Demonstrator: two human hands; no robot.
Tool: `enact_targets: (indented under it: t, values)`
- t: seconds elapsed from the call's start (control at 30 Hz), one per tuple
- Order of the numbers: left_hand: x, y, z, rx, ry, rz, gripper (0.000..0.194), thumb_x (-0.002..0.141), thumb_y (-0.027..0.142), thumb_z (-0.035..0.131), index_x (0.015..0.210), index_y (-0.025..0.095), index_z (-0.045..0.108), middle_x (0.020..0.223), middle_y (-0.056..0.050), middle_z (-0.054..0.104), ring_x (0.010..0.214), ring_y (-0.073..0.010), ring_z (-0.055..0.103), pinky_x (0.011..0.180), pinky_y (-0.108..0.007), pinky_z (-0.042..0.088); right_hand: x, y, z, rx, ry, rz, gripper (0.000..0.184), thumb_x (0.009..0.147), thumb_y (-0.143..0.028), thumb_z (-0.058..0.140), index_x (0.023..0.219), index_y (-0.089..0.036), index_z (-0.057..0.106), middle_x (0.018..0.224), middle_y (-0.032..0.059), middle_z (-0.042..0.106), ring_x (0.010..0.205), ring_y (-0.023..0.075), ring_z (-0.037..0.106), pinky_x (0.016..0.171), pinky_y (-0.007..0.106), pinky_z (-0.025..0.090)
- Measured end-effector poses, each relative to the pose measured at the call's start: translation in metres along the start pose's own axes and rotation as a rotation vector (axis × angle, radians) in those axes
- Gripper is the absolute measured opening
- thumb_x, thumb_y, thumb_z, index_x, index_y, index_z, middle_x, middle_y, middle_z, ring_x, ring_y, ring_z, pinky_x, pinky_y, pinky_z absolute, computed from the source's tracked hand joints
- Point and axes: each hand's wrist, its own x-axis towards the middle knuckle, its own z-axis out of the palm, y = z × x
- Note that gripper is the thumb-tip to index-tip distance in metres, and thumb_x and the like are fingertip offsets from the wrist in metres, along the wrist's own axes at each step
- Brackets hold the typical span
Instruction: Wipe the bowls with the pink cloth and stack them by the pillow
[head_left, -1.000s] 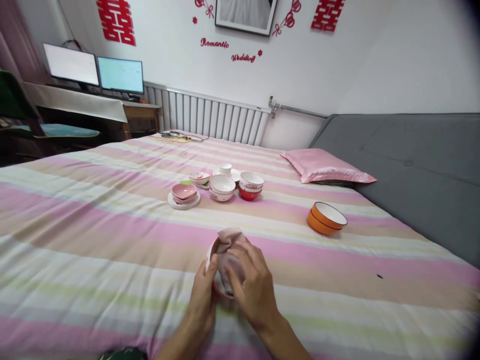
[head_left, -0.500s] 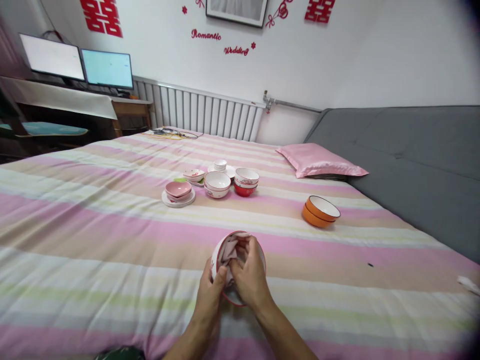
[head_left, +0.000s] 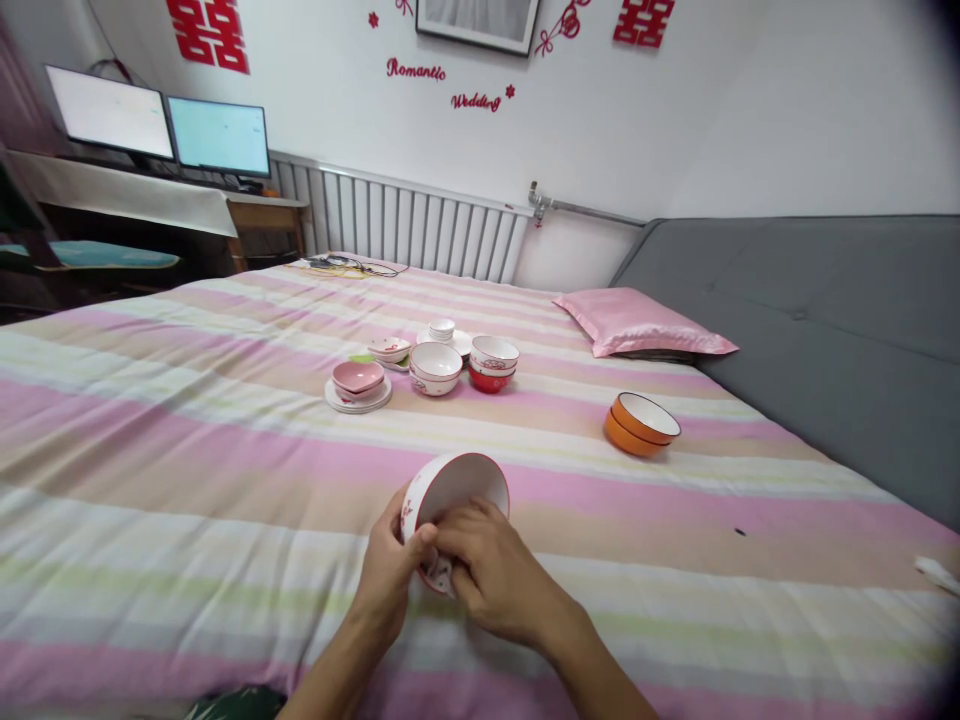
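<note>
Bowl (head_left: 466,474): white with a red rim, tilted, held toward the near edge of the bed (head_left: 225,450); I cannot tell whether it touches the bedding.
Left hand (head_left: 386,565): I see its grip holding the bowl's side, thumb at the rim.
Right hand (head_left: 491,565): reaching into the bowl, fingers curled, its grip holding a bunched cloth (head_left: 441,576) mostly hidden from me.
Crockery: beyond the hands, toward the far edge, I have a pink dish (head_left: 358,376) stacked on white plates (head_left: 360,405), then white bowls (head_left: 436,364) and a red bowl (head_left: 491,381) with white ones on top.
Orange bowls (head_left: 637,434): two, nested, nearer the headboard (head_left: 810,340) edge.
Pillow (head_left: 645,320): pink, near the far corner by the headboard.
Cables (head_left: 349,267): at the opposite far corner.
</note>
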Motion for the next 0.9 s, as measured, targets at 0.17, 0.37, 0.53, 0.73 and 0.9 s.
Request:
enact_targets:
  t: [0.17, 0.37, 0.53, 0.73, 0.9]
  values:
    - [0.006, 0.000, -0.009, 0.063, 0.132, 0.018, 0.074, 0.054, 0.042, 0.080, 0.118, 0.013, 0.057, 0.110, -0.013, 0.067, 0.105, -0.0316, 0.058, 0.084, -0.034, 0.048, 0.004, 0.013, 0.011, -0.121, 0.098, -0.010, 0.031, 0.080, -0.011, 0.056, 0.105, -0.027, 0.063, 0.107, 0.0015, 0.066, 0.113, 0.0241, 0.049, 0.095, 0.042, 0.039]
    - [0.005, -0.001, -0.006, 0.129, 0.118, 0.027, 0.075, 0.054, 0.037, 0.081, 0.121, 0.014, 0.055, 0.113, -0.014, 0.065, 0.105, -0.0313, 0.058, 0.087, -0.036, 0.047, 0.013, 0.026, 0.025, -0.227, 0.280, -0.031, 0.019, 0.088, -0.014, 0.052, 0.099, -0.020, 0.066, 0.101, 0.0057, 0.068, 0.101, 0.0208, 0.055, 0.086, 0.037, 0.051]
    - [0.002, 0.009, 0.003, 0.146, 0.117, 0.036, 0.064, 0.058, 0.041, 0.077, 0.113, 0.012, 0.061, 0.110, -0.014, 0.066, 0.106, -0.0311, 0.057, 0.090, -0.035, 0.044, 0.007, 0.029, 0.020, -0.339, 0.526, -0.089, 0.030, 0.093, -0.016, 0.043, 0.115, -0.024, 0.062, 0.116, 0.0061, 0.064, 0.109, 0.0223, 0.053, 0.093, 0.044, 0.047]
    - [0.001, 0.010, -0.001, 0.214, 0.137, 0.070, 0.066, 0.057, 0.040, 0.078, 0.115, 0.015, 0.060, 0.111, -0.012, 0.066, 0.106, -0.0311, 0.057, 0.088, -0.034, 0.045, 0.012, 0.034, 0.038, -0.445, 0.480, 0.013, 0.032, 0.093, -0.015, 0.042, 0.120, -0.023, 0.059, 0.116, 0.0068, 0.064, 0.115, 0.0258, 0.049, 0.088, 0.043, 0.047]
    - [0.003, 0.005, -0.012, 0.251, 0.164, 0.177, 0.077, 0.053, 0.033, 0.082, 0.124, 0.021, 0.054, 0.123, -0.008, 0.060, 0.115, -0.0300, 0.053, 0.092, -0.030, 0.044, 0.016, 0.020, 0.053, -0.344, 0.380, 0.151, 0.041, 0.085, -0.009, 0.045, 0.125, -0.016, 0.053, 0.119, 0.0113, 0.059, 0.106, 0.0278, 0.048, 0.087, 0.044, 0.046]
